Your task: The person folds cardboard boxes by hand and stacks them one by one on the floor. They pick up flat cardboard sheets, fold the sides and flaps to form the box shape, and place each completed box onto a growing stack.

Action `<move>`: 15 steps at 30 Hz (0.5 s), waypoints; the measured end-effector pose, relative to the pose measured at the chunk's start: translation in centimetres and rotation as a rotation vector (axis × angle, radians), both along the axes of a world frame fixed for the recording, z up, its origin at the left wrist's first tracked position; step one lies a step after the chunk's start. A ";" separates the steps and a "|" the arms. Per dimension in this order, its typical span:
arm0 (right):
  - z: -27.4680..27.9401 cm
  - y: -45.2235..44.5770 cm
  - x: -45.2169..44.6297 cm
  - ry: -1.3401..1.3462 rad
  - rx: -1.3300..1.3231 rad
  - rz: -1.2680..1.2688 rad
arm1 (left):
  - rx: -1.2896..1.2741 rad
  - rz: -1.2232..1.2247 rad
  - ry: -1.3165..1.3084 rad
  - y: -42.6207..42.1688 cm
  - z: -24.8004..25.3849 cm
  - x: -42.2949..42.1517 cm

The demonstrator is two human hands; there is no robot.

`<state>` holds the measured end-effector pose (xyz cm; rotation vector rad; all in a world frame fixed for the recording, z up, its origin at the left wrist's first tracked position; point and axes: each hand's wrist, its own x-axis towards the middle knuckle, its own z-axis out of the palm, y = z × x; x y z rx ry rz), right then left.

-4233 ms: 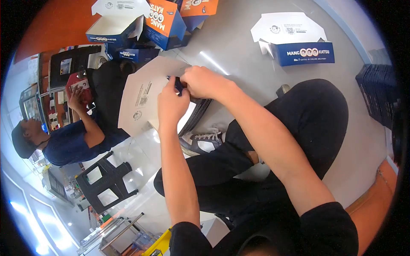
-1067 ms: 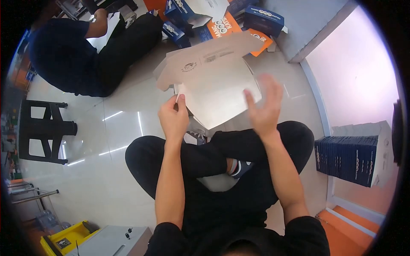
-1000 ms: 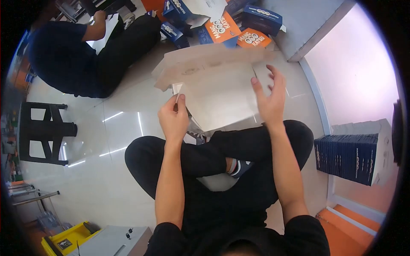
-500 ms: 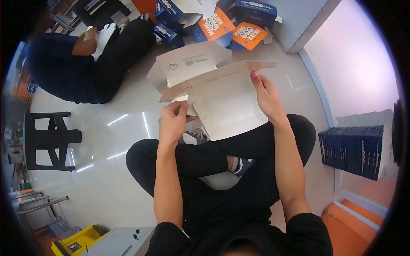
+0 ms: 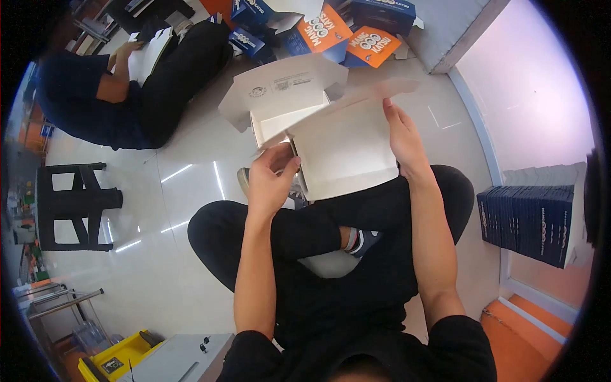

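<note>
A partly folded cardboard box, white inside, rests over my crossed legs with its walls raised. My left hand grips its left side wall, fingers curled at the front left corner. At the right wall, my right hand holds the board with the thumb on top and the other fingers mostly hidden behind. The far flap is tilted up and smeared by motion. Just beyond it lies another open white box with its printed lid folded back.
Several blue and orange printed boxes are heaped at the far side. A stack of flat blue cartons stands right. A co-worker sits at the far left holding white board. A black stool lies left; a yellow bin is near left.
The box's left wall has been folded up, and my left hand has moved right and slightly upward with it. The far flap has shifted. The co-worker's white board and arm have moved.
</note>
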<state>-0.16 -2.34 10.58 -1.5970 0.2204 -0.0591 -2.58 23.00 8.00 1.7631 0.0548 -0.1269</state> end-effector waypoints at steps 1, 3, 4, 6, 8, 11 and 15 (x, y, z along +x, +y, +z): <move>0.0 0.0 0.1 0.042 0.077 -0.010 | -0.023 0.014 0.023 -0.1 -0.1 0.0; 0.5 0.3 0.0 0.083 0.157 -0.018 | -0.043 0.030 0.045 -0.5 0.2 0.1; 1.1 1.0 -0.1 0.101 0.139 -0.045 | -0.114 0.087 0.082 -0.8 0.7 0.1; 1.1 1.5 0.5 0.117 0.120 -0.070 | -0.186 0.146 0.117 -0.8 0.6 0.7; 0.0 1.4 2.2 0.162 0.257 -0.009 | -0.346 0.200 0.130 0.3 -0.3 2.3; 2.9 3.5 2.8 0.111 0.482 0.080 | -0.199 0.279 -0.028 1.1 0.9 4.4; -0.3 4.5 6.8 0.034 0.230 0.087 | -0.002 0.349 -0.126 0.9 2.7 6.8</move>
